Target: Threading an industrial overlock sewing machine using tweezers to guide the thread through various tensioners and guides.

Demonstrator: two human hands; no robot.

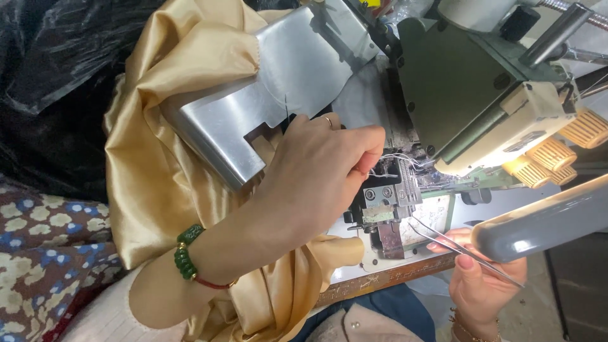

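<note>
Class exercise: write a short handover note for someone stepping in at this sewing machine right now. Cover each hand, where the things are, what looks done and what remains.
Left hand: fingers pinched on thin white threads by the needle area of the grey-green overlock sewing machine.
Right hand: holds slim metal tweezers, tips pointing toward the presser foot.
Shiny gold satin fabric lies bunched at the left, under the bent silver metal plate, not under the foot.
Done: cannot tell how far threading has got.
Left: threads look loose, likely still to be threaded.

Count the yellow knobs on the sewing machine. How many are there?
4. One knob sits at the far right edge, one just below-left of it, one lower left again, and one tucked beneath. More may be hidden behind the grey lamp arm.
</note>
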